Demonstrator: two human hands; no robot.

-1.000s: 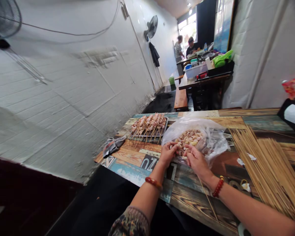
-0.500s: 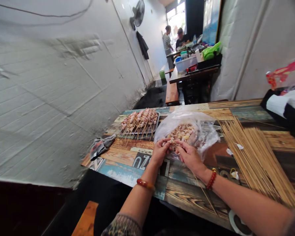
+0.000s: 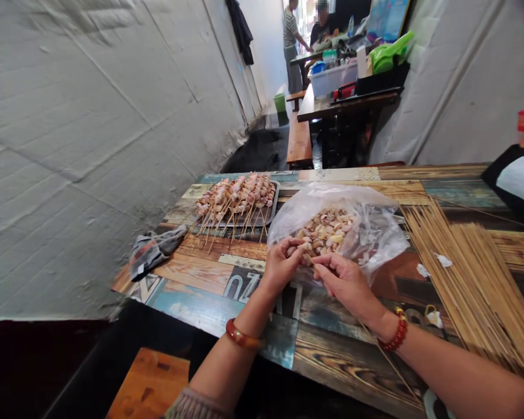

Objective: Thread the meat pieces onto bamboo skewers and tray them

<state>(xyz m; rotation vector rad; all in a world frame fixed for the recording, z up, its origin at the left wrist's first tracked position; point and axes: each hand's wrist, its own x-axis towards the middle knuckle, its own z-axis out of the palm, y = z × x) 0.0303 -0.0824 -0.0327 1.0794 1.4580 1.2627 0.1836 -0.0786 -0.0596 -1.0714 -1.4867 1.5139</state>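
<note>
My left hand (image 3: 282,263) pinches a small pale piece of meat (image 3: 304,247) at the near edge of an opened clear plastic bag (image 3: 379,224). My right hand (image 3: 344,282) is closed on a thin bamboo skewer (image 3: 393,366), whose tip meets that piece; the shaft runs back under my right wrist toward the table's front edge. Cut meat pieces (image 3: 329,227) fill the bag just beyond both hands. To the left, a metal tray (image 3: 276,201) carries a pile of loaded meat skewers (image 3: 238,195), their bare ends pointing toward me.
Many loose bamboo skewers (image 3: 480,285) lie on the right of the patchwork wooden table (image 3: 332,349). A grey cloth (image 3: 155,250) rests at its left edge. A stool (image 3: 151,381) stands below left. Beyond are a bench (image 3: 299,139), another cluttered table and two people.
The view has tilted down and shifted a little. Both hands stay together at the bag's near edge, still holding the meat piece and the skewer.
</note>
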